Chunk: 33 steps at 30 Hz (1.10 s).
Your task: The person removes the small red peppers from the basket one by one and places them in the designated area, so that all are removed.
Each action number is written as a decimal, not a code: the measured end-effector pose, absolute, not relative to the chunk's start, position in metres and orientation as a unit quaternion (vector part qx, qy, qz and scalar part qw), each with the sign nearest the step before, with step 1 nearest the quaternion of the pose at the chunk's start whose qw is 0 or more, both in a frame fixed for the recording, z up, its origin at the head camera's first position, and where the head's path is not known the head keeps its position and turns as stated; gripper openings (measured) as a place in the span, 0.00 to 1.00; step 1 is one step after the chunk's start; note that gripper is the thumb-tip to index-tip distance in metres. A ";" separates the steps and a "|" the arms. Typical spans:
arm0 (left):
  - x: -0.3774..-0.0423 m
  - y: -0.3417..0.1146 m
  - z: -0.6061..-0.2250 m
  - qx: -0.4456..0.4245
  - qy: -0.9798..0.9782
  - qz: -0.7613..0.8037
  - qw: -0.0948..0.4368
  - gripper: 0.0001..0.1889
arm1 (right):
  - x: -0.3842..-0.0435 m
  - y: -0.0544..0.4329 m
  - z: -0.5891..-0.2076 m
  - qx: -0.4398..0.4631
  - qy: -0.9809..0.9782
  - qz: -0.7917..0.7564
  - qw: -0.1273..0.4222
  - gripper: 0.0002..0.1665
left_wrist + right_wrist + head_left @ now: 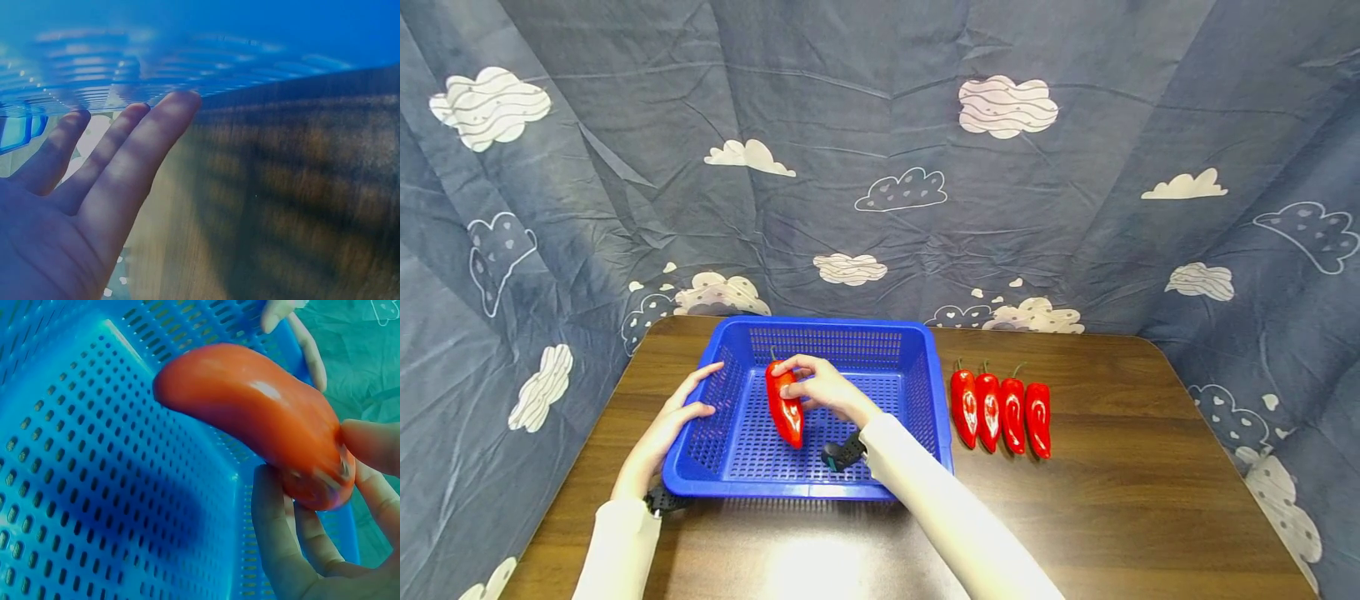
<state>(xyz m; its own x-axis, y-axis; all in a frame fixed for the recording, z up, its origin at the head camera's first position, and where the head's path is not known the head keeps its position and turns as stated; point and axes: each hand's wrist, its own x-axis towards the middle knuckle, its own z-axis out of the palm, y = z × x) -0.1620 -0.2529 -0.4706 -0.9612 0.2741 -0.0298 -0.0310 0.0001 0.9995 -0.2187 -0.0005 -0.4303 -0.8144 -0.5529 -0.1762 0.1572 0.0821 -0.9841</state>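
Note:
In the head view my right hand (827,387) grips a glossy red pepper (788,417) by its upper part, thumb on one side and fingers on the other. The pepper is held above the perforated floor of a blue plastic basket (808,490), stem toward the back. Up close in the right wrist view, the pepper (244,400) hangs clear of the basket floor (125,481). My left hand (658,433) holds the basket's left side, with two digits over the rim. Fingers (131,156) of that hand lie along the basket's outer wall in the left wrist view.
Several red peppers (988,412) lie side by side on the brown wooden table (1120,467), just right of the basket. Behind the table hangs a dark grey-blue cloth (880,250) with cloud patterns.

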 end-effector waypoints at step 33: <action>-0.163 -0.254 -0.474 0.090 0.685 0.715 0.113 0.33 | -0.220 0.048 -0.415 -0.151 0.678 -0.673 0.253 0.22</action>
<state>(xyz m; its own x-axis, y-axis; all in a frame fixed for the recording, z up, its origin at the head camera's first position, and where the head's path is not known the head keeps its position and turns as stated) -0.1625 -0.2543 -0.4739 -0.9585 0.2839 -0.0257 -0.0379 -0.0376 0.9986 -0.2203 0.0484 -0.4150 -0.8270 -0.5446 -0.1397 0.1357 0.0478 -0.9896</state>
